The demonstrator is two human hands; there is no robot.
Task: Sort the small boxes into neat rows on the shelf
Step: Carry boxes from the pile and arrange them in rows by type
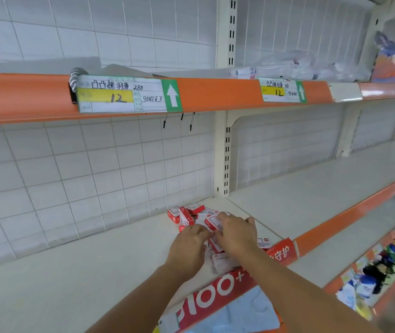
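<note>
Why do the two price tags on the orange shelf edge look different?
The left price tag looks bigger and nearer; the right price tag looks smaller and farther. The left one has a clip at its end; the right has none visible. Both show a yellow "12" and a green arrow.

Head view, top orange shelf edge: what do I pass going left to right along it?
Black clip → large handwritten price tag → green arrow label → smaller price tag → blank white tag holder.

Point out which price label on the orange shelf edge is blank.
The blank label farthest right: plain white, no writing. The large label and the middle label both carry handwriting, a yellow field with 12 and a green arrow.
</note>
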